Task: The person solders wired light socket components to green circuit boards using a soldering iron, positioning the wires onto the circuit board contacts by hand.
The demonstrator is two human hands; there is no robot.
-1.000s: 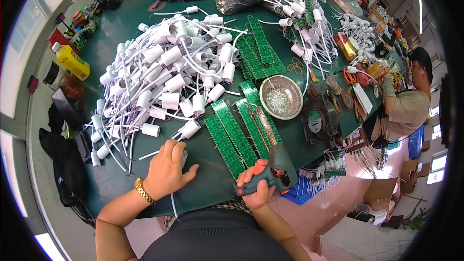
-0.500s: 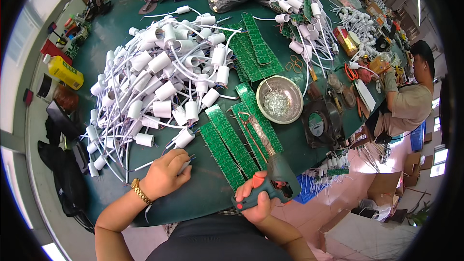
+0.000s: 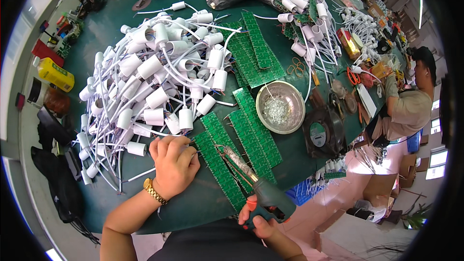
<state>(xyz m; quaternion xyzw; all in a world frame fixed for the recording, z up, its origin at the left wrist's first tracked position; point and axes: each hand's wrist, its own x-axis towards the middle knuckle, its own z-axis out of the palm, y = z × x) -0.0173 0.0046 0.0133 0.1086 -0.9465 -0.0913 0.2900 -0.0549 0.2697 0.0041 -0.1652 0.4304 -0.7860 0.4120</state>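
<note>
My left hand is closed around a white lamp socket, mostly hidden by the fingers. Its white cable comes out behind the hand, and thin wire ends reach the left edge of a long green circuit board strip. In my right hand is a green and orange soldering gun, gripped by its handle. Its tip hovers over or touches that strip close to the wire ends; I cannot tell which. More green board strips lie just right of it. Beyond my left hand rises a large heap of white lamp sockets with cables.
A metal bowl with silvery bits stands beyond the strips. Right of it is a black fan-like device. A yellow bottle stands at the left edge. Another person works at the right, near more sockets.
My left hand has moved slightly right and down to the strip's edge, bringing the wire ends there. The soldering gun's tip has swung left and down over the leftmost strip.
</note>
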